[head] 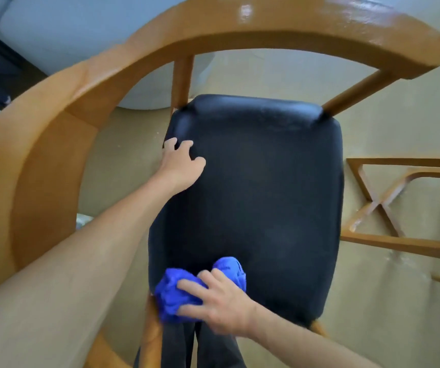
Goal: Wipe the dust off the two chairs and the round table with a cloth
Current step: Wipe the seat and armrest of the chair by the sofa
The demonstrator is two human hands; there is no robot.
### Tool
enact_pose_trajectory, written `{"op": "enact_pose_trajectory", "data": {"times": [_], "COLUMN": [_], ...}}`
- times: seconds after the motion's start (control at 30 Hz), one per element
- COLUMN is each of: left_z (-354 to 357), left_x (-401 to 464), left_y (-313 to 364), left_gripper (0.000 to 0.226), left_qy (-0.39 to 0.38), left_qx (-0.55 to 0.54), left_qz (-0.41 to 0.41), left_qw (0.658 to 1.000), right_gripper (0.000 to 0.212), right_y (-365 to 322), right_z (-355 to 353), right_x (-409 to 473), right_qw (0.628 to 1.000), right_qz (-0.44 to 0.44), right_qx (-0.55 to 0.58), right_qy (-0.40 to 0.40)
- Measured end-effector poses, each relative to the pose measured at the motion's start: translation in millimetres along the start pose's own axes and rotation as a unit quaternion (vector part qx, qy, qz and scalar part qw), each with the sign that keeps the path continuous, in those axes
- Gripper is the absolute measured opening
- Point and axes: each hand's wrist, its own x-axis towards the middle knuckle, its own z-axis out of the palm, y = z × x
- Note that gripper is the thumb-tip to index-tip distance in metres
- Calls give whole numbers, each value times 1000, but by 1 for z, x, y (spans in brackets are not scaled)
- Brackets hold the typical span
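Note:
I look straight down on a wooden chair with a curved backrest rail (pixel 213 25) and a black padded seat (pixel 266 187). My right hand (pixel 218 301) grips a bunched blue cloth (pixel 172 296) and presses it on the seat's near left corner. My left hand (pixel 180 163) rests on the seat's far left edge, its fingers curled over the padding.
A wooden cross-shaped frame (pixel 388 205), probably the table's base, stands on the beige floor to the right. A white rounded object (pixel 147 99) lies beyond the chair at upper left. My dark trouser legs (pixel 189 346) show below the seat.

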Motion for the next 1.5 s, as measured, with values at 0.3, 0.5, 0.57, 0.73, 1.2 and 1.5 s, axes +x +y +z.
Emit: {"op": "enact_pose_trajectory", "data": {"times": [0.3,0.5,0.57,0.73,1.2,1.5], "left_z": [45,45,43,33,-80,-133], "left_x": [-25,-25,-25,-47,-233,-320], "left_y": [-38,-41,-40,-32,103,142], "left_gripper": [109,110,106,76,74,42], "left_qy": [-10,-2,-9,-56,-199,-108], "left_qx": [254,226,219,181,-254,-77], "left_qz": [56,58,56,32,182,386], "left_qw": [966,973,974,981,929,913], "right_gripper": [53,55,54,59,78,53], "right_y": [159,129,77,33,-26,-106], "right_z": [-57,-47,-24,-33,-267,-368], "right_x": [-127,-64,-44,-39,-67,-104], "right_qw": [974,846,895,945,693,647], "right_qz": [158,464,380,265,415,298], "right_qx": [-131,-11,21,157,456,564], "right_qy": [101,263,231,111,375,417]}}
